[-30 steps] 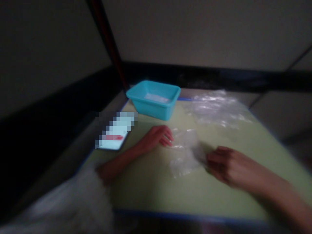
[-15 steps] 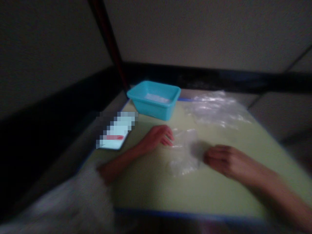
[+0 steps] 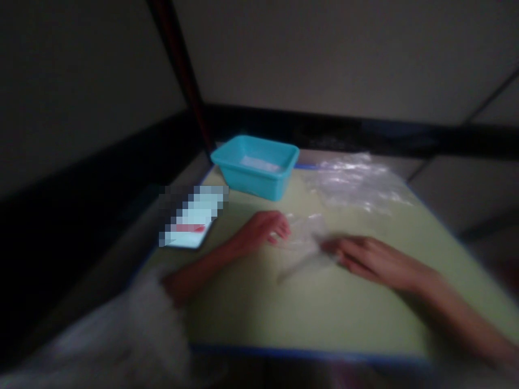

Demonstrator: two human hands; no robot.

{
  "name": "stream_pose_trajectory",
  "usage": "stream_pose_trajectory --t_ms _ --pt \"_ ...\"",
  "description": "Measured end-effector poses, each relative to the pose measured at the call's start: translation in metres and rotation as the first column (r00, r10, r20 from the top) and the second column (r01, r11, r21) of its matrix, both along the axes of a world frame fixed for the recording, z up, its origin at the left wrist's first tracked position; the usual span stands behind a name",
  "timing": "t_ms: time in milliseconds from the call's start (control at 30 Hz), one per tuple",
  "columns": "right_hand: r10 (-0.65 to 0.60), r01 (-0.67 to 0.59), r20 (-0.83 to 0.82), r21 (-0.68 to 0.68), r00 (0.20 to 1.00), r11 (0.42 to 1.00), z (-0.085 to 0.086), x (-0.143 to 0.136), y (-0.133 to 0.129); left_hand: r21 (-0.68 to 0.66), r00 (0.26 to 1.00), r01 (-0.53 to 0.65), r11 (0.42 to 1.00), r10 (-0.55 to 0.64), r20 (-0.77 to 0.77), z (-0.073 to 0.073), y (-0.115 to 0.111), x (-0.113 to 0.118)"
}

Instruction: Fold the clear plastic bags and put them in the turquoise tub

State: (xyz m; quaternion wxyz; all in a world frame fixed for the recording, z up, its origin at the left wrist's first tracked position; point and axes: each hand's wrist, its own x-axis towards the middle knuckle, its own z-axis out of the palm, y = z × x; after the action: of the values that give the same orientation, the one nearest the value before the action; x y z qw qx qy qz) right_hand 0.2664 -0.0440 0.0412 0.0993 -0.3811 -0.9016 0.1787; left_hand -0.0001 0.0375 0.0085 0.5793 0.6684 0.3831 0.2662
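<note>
A small clear plastic bag (image 3: 302,229) lies on the table between my hands. My left hand (image 3: 267,227) rests at its left side with curled fingers, the fingertips closed on the film. At its right side my right hand (image 3: 365,256) is closed, palm down, gripping the bag by its near right part. A thin, blurred greyish edge of the film (image 3: 300,267) runs slantwise from the right fingers toward the near left. Motion smears the right fingertips.
A turquoise plastic basin (image 3: 255,183) with something white inside stands at the back left. Several clear plastic bags (image 3: 360,183) lie piled at the back right. A lit phone (image 3: 197,216), partly pixelated, lies by the left edge of the yellowish, blue-edged table (image 3: 251,319).
My right hand has moved a little left and away from me. The bag's near part, spread flat earlier, is now drawn up into a slanting edge. My left hand stays nearly in place.
</note>
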Motion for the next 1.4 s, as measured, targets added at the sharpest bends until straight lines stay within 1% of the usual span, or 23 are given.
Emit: stream_pose_trajectory --t_ms 100,167,233,300,400,467,533,633,733,833,967,1033,1200,1400 --pt "-0.073 0.073 -0.009 -0.039 0.997 0.997 0.001 0.001 0.005 -0.025 1.0 0.0 1.0 0.0 -0.009 0.004 -0.002 0.001" --pt "-0.108 0.105 -0.043 -0.067 0.993 0.992 0.003 0.001 0.012 -0.049 1.0 -0.005 0.999 0.005 -0.015 0.006 -0.003 0.001" --pt "-0.129 0.117 -0.123 -0.104 0.984 0.988 0.004 0.0 0.021 -0.052 0.999 -0.031 0.998 0.03 -0.026 0.007 -0.003 0.002" --pt "-0.16 0.122 -0.233 -0.169 0.959 0.978 0.002 -0.001 0.029 -0.05 0.997 -0.065 0.997 0.063 -0.036 0.007 -0.002 0.002" --pt "-0.264 0.148 -0.385 -0.306 0.884 0.94 -0.007 -0.002 0.041 -0.082 0.992 -0.123 0.989 0.12 -0.041 0.004 0.001 0.003" --pt "-0.347 0.174 -0.44 -0.386 0.828 0.906 -0.014 -0.004 0.046 -0.108 0.986 -0.161 0.981 0.155 -0.057 0.002 0.003 0.004" --pt "-0.427 0.216 -0.459 -0.443 0.779 0.87 -0.021 -0.007 0.049 -0.117 0.98 -0.191 0.975 0.182 -0.083 0.002 0.005 0.004" --pt "-0.543 0.311 -0.455 -0.489 0.706 0.815 -0.028 -0.012 0.051 -0.084 0.974 -0.207 0.975 0.197 -0.113 0.003 0.006 0.003" --pt "-0.622 0.406 -0.445 -0.491 0.644 0.771 -0.031 -0.016 0.052 0.0 0.972 -0.187 0.982 0.185 -0.145 0.004 0.006 0.001" --pt "-0.664 0.458 -0.444 -0.49 0.601 0.742 -0.034 -0.017 0.052 0.129 0.97 -0.164 0.978 0.184 -0.159 0.001 0.007 -0.003" --pt "-0.709 0.523 -0.44 -0.481 0.551 0.704 -0.037 -0.018 0.052 0.302 0.962 -0.156 0.941 0.214 -0.169 -0.001 0.008 -0.006" --pt "-0.714 0.537 -0.445 -0.471 0.54 0.7 -0.036 -0.019 0.051 0.353 0.951 -0.154 0.923 0.235 -0.199 -0.001 0.009 -0.006" --pt "-0.713 0.576 -0.453 -0.422 0.535 0.7 -0.032 -0.019 0.048 0.388 0.944 -0.15 0.909 0.248 -0.216 0.001 0.007 -0.006" --pt "-0.656 0.59 -0.479 -0.305 0.584 0.748 -0.036 -0.018 0.047 0.37 0.947 -0.137 0.919 0.231 -0.223 0.0 0.006 -0.004"
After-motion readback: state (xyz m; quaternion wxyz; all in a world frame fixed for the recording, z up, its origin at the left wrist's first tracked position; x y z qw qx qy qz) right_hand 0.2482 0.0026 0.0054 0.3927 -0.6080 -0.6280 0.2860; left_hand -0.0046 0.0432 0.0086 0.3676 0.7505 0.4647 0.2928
